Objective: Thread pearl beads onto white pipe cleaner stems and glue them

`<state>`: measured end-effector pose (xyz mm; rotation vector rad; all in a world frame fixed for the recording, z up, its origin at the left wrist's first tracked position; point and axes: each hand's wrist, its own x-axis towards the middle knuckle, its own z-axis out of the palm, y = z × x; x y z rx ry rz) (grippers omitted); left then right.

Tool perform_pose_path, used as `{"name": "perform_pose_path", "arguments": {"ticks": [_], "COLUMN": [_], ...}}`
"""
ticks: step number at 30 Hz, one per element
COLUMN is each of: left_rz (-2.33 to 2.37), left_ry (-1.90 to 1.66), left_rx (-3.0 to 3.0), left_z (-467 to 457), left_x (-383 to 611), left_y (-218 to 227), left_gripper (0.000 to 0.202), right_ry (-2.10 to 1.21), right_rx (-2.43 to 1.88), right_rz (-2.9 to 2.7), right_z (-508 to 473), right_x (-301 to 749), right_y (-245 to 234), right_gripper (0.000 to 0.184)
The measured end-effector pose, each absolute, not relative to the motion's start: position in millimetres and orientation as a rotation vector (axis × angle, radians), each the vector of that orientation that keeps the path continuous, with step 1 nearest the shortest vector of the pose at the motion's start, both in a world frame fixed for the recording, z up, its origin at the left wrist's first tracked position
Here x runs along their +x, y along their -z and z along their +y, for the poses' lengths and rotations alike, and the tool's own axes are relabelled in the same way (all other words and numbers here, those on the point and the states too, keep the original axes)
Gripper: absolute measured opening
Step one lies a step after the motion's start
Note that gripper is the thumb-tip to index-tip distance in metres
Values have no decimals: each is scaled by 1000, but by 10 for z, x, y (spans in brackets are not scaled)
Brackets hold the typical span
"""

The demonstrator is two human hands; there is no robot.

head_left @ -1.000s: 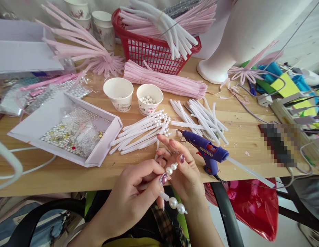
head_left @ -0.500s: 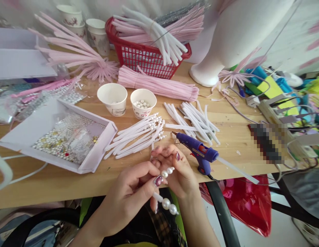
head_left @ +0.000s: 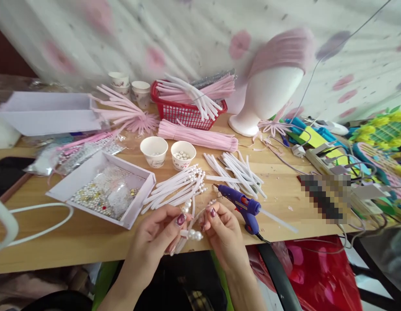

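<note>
Above the table's front edge, my left hand (head_left: 158, 231) is closed round white pipe cleaners tipped with pearl beads (head_left: 194, 235). Two pearl clusters stick out past its thumb, one upward and one to the right. My right hand (head_left: 224, 226) is beside it, thumb and fingers pinched on another pale pipe cleaner with small pearls at its end, partly hidden by the fingers. Just beyond both hands lies a pile of pearl-tipped white pipe cleaners (head_left: 174, 190). A blue hot glue gun (head_left: 239, 202) with a clear glue stick lies right of my right hand.
Left is a white box tray (head_left: 145, 196) of loose beads. Two paper cups (head_left: 154, 153) stand mid-table, before a pink pipe cleaner bundle (head_left: 197, 137). Behind are a red basket (head_left: 187, 116) and a white foam head (head_left: 271, 93). Cables and a power strip (head_left: 320, 157) lie right.
The view has tilted up, showing the foam head's pink covering. My hands have moved apart; the right hand now pinches a pearl-ended pipe cleaner away from the left hand's pearl clusters.
</note>
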<state>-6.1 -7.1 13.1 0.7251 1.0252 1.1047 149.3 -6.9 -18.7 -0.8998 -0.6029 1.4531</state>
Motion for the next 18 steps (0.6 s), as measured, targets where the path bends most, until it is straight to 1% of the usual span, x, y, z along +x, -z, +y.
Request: {"name": "perform_pose_path", "arguments": {"ticks": [4,7,9,12,15,18], "left_rz": [1204,1299,1286,1190,1078,987], "left_ry": [-1407,-1498,-1491,-1456,-1395,-1335], "left_rx": [999,1010,890,680,581,555], "left_z": [-82,-109,-126,-137,-129,-125], "left_x": [-101,-120,-125,-141,-176,-200], "left_y": [-161,-189,-207,-232,-248,-248], "left_gripper": [15,11,16,31,45,48], "right_ry": [-1433,-1331,-1230,-1121,-869,-616], "right_rx": [-911,-971,-1023,-1074,-1170,-1406], "right_rz": [-718,-807,-860,-927,-1017,-1063], "right_z": [-164,-298,-414,-572,-654,-678], "right_x": [1510,1551,1626,1830,2084,2306], "right_y": [182,201,216,220,211,229], "right_gripper": [46,52,58,65,73,76]}}
